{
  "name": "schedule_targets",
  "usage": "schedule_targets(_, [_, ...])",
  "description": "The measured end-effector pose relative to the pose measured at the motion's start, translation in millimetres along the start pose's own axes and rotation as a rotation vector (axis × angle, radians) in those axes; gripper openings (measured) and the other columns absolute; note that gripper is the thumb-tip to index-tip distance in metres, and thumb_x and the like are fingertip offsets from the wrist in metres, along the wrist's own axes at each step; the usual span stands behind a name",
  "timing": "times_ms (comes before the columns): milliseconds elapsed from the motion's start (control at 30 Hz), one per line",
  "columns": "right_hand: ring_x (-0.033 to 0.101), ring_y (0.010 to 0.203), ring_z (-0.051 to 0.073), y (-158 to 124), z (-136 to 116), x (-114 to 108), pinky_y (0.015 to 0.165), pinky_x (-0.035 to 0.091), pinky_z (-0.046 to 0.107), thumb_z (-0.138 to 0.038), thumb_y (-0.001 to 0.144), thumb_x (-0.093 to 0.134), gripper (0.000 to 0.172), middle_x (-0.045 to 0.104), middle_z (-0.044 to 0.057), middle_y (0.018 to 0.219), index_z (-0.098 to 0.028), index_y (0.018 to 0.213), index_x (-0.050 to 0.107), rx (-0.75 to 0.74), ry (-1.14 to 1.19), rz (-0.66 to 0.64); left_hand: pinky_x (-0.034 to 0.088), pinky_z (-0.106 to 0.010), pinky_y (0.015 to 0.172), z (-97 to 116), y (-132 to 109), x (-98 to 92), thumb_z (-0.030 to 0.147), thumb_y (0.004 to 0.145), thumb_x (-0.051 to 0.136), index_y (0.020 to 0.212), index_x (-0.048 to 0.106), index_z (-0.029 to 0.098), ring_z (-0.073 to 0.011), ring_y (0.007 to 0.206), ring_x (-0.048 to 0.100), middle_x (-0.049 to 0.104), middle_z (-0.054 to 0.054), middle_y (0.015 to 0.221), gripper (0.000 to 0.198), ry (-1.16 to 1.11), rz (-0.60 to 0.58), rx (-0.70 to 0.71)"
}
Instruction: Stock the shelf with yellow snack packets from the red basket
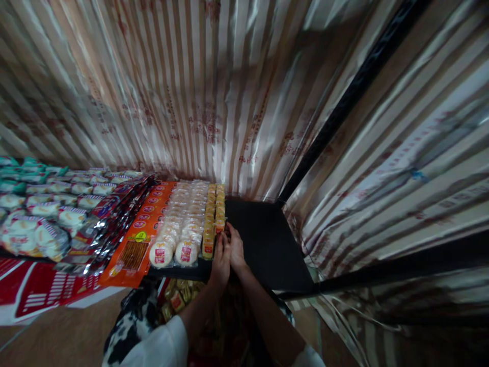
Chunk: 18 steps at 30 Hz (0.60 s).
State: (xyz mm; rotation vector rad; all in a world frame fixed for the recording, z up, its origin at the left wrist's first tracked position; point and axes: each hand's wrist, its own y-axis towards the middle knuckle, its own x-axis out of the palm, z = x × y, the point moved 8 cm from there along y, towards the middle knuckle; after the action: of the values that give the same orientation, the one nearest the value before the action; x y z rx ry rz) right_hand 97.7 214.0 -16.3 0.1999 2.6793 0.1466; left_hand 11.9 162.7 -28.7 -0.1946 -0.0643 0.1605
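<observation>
My left hand [221, 257] and my right hand [236, 248] are close together at the front end of a short row of small yellow snack packets [220, 204]. The fingers of both are closed round the nearest packet, which shows a red label just past the fingertips; the hands cover part of it. To the left stands a longer yellow row [208, 232], its front packet upright. Beside that are two rows of round white crackers [186, 252] in clear wrappers. More gold packets [179, 295] lie in a container below, between my knees.
The black shelf [267, 239] continues to the right up to a slanted black post [344, 102]. Orange snack bags [132, 247], dark shiny bags [114, 224] and white packs [49, 204] fill the left. Striped plastic sheeting [214, 92] hangs behind.
</observation>
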Motion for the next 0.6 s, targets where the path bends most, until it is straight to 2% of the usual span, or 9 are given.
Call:
schedule_targets(100, [0.061,0.094,0.019,-0.4,2.3,-1.0,0.085,0.050,0.031,-0.029,0.080,0.046,0.046,0.060,0.013,0.112,-0.013,0.123,0.053,-0.020,0.040,0.041,0.012,-0.032,0.116,-1.2,2.4,1.3,0.028,0.084,0.046,0.131,0.045,0.017,-0.0178,0.137,0.022,0.031,-0.007,0.147,0.048,-0.005,0.000,0.019])
schedule_targets(333, [0.060,0.098,0.020,6.1,1.5,6.6,0.090,0.047,0.034,-0.024,0.080,0.046,0.039,0.063,0.009,0.108,-0.019,0.116,0.059,-0.100,0.039,0.015,0.013,-0.033,0.115,-3.9,4.7,-0.9,0.026,0.085,0.042,0.133,0.042,0.011,-0.0187,0.137,0.024,0.031,-0.009,0.146,0.050,0.012,0.053,0.016])
schedule_targets(600, [0.058,0.101,0.021,1.0,9.3,0.8,0.090,0.048,0.035,-0.025,0.077,0.047,0.044,0.057,0.013,0.117,-0.014,0.118,0.057,-0.060,0.071,0.069,0.015,-0.031,0.115,-4.3,3.1,1.1,0.022,0.085,0.039,0.131,0.044,0.011,-0.0169,0.136,0.025,0.032,-0.009,0.146,0.048,0.051,0.020,0.041])
